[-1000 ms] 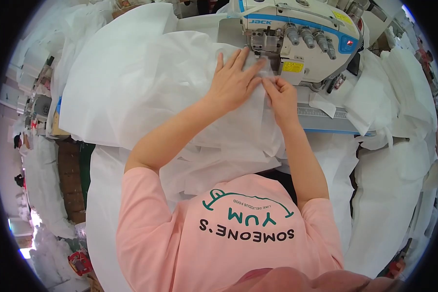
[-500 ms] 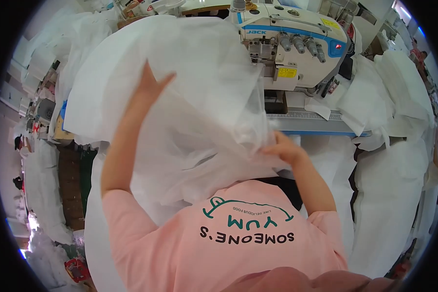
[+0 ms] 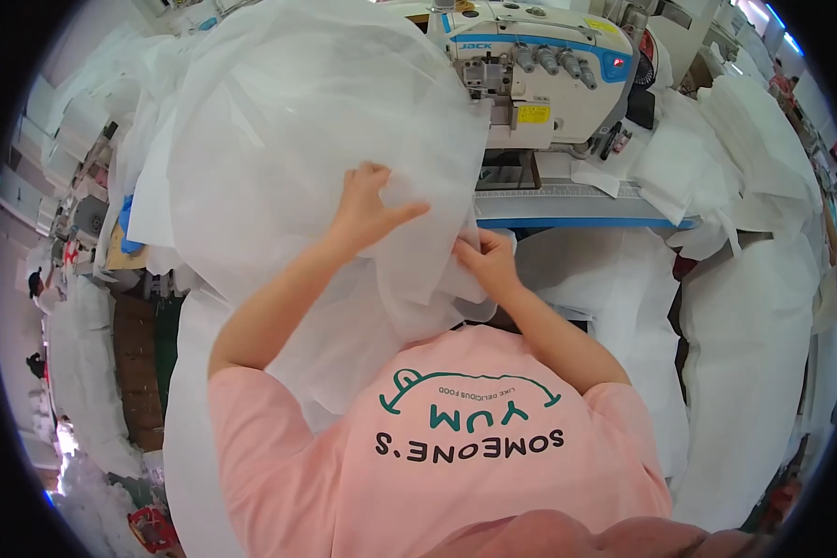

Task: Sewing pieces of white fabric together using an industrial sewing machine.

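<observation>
A large sheet of thin white fabric, sheer and puffed up, spreads over the table in front of me and hangs toward my lap. My left hand lies on it near the middle, thumb stretched away from the bent fingers, with nothing gripped. Close by on the right, my right hand pinches the fabric's right edge between thumb and fingers. Folds of the sheet gather between the two hands. Just beyond them stands a white and blue overlock sewing machine, its needle area partly behind the fabric.
A grey ruler-marked strip with a blue front edge runs below the machine. White fabric stacks hang and lie to the right. More white material is piled at the far left. Small dark tools lie beside the machine.
My left hand has come right and nearer, toward my right hand, which has shifted left. The fabric has swung over and its right edge now lies by the machine's left side.
</observation>
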The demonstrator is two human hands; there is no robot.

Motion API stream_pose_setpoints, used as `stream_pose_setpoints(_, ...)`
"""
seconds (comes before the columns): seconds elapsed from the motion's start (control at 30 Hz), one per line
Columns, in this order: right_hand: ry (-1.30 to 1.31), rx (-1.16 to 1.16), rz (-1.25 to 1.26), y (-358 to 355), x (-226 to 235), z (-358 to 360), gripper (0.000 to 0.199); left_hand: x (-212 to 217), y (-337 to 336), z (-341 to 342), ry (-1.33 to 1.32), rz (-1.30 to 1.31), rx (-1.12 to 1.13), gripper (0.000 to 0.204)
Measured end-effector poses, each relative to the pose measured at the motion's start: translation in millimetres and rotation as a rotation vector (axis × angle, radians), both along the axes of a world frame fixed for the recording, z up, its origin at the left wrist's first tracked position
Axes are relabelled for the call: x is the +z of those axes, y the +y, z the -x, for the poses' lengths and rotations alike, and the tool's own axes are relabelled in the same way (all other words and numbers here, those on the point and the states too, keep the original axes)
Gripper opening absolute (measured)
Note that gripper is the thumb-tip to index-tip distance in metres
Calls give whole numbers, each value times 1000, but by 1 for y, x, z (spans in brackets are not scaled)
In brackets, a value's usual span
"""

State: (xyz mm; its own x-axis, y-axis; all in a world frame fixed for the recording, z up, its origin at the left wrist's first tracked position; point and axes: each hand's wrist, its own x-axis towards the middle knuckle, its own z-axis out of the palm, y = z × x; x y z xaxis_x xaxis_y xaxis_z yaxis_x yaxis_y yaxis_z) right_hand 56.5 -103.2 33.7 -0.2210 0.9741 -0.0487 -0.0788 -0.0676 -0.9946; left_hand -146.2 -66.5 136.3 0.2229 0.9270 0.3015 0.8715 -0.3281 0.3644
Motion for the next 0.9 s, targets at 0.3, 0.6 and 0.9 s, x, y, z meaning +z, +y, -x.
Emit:
stream_pose_setpoints(0.3,-56,179,-43,24,49,-81,26,46,-51,-57,-1277,974,-279,38)
stream_pose_setpoints(0.6,-363,277,-12,113,94,-106,26,-26,80,2,-701,461,251,31)
stream_pose_setpoints(0.9,196,26,-85,38,41,-23,21,72,122,36,52,-237,304,22)
